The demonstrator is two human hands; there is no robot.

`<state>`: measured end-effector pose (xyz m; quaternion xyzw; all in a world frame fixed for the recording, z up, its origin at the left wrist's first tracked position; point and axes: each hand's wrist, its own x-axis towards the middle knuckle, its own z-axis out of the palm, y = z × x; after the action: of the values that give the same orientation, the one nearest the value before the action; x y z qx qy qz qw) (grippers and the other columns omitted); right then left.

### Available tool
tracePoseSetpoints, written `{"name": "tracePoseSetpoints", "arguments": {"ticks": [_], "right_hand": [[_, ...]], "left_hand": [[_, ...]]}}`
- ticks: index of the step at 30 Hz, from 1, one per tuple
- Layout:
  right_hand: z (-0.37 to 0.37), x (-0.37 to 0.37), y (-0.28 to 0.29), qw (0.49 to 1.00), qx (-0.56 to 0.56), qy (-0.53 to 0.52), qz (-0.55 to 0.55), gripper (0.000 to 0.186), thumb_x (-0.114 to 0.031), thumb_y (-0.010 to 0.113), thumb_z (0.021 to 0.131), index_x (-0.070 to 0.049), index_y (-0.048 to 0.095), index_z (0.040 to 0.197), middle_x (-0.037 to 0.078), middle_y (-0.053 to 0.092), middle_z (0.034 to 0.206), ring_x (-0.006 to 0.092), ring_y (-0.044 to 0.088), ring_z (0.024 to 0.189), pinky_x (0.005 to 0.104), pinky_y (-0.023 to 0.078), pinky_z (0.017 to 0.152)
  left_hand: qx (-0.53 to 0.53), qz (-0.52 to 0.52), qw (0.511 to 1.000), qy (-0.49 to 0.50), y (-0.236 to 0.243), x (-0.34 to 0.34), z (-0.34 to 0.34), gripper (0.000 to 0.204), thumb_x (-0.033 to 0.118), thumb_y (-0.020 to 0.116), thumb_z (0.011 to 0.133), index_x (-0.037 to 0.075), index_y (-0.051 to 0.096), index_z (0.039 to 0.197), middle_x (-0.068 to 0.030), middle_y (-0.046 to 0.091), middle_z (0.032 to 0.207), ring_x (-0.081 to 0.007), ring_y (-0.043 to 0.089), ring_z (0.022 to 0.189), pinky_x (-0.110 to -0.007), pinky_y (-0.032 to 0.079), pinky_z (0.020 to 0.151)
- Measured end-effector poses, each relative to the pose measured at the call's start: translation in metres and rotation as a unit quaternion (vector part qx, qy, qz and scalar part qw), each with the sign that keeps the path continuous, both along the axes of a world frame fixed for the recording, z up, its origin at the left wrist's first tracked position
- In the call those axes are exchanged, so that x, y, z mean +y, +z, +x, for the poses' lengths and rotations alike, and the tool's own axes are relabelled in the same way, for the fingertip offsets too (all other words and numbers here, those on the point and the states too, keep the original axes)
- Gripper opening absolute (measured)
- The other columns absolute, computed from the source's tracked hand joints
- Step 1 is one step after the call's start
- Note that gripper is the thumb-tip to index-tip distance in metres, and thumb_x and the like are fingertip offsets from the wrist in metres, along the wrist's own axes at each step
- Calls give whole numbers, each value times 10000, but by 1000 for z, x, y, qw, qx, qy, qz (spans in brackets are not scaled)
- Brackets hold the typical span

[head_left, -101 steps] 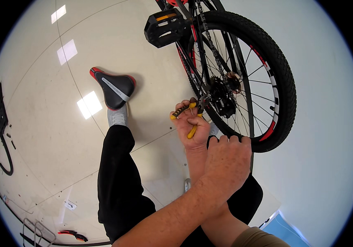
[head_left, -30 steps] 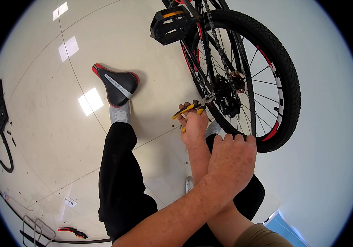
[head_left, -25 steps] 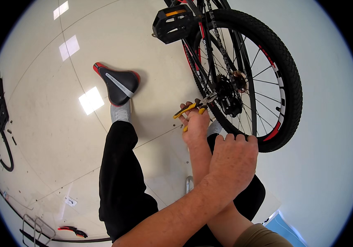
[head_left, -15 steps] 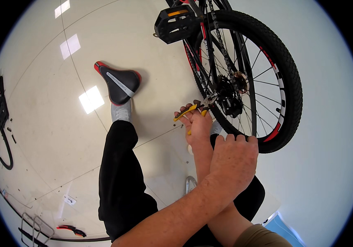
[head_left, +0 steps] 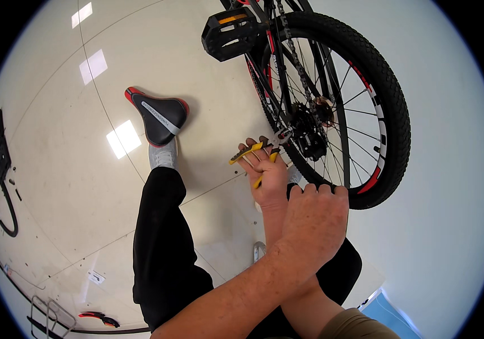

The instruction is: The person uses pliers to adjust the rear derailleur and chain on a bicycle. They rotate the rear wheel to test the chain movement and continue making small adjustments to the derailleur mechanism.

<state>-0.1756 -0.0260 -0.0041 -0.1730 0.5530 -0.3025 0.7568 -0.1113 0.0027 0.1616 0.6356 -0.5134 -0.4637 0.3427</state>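
The right hand (head_left: 267, 172) is reaching forward with its fingers wrapped around the yellow-and-black handles of a pair of pliers (head_left: 256, 155), whose tip is meeting the gear cluster (head_left: 304, 133) at the hub of the bicycle's rear wheel (head_left: 360, 113). The left hand (head_left: 315, 223) is crossing over the right forearm, its fingers curling together onto the black tyre at the wheel's lower edge, while a black bicycle saddle (head_left: 160, 116) is lying on the pale floor (head_left: 55, 169) beside the person's grey shoe (head_left: 163, 155)
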Motion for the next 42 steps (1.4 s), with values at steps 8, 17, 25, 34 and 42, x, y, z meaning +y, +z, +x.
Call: {"name": "tracePoseSetpoints", "arguments": {"ticks": [8, 17, 25, 34, 42], "right_hand": [[15, -5, -2, 984, 171, 32, -38, 621, 163, 352, 809, -36, 417, 1394, 178, 565, 1365, 342, 606, 1294, 561, 582, 1025], [22, 0, -8, 987, 158, -17, -33, 370, 108, 501, 985, -71, 483, 1309, 96, 587, 1276, 228, 640, 1165, 500, 600, 967], [16, -2, -11, 985, 166, -15, -43, 354, 105, 495, 993, -72, 477, 1299, 92, 589, 1260, 223, 639, 1152, 493, 608, 940], [20, 2, -20, 984, 170, -24, -54, 398, 85, 465, 958, -62, 472, 1328, 93, 596, 1148, 252, 646, 1071, 535, 614, 916], [12, -2, -21, 998, 42, -49, -12, 426, 139, 443, 865, -78, 542, 1218, 96, 584, 1105, 254, 611, 1002, 509, 562, 919]], "left_hand": [[-4, -8, 1000, 1, 1, 1, 4, 214, 201, 754, 869, 39, 681, 989, -118, 724, 866, -280, 717, 864, -418, 526, 763], [-13, -17, 1000, 16, 2, 1, 3, 208, 194, 758, 855, 42, 681, 975, -113, 714, 843, -277, 717, 845, -413, 528, 771], [6, -12, 1000, 15, 4, 1, 5, 128, 96, 713, 853, 42, 683, 966, -103, 716, 867, -255, 700, 865, -414, 500, 772], [-5, -11, 1000, 12, 2, 1, 4, 209, 186, 755, 858, 37, 675, 981, -119, 713, 855, -284, 715, 856, -431, 525, 778], [-7, -10, 1000, 9, 2, 1, 4, 208, 186, 759, 855, 42, 668, 973, -114, 708, 847, -283, 712, 847, -430, 522, 767]]}}
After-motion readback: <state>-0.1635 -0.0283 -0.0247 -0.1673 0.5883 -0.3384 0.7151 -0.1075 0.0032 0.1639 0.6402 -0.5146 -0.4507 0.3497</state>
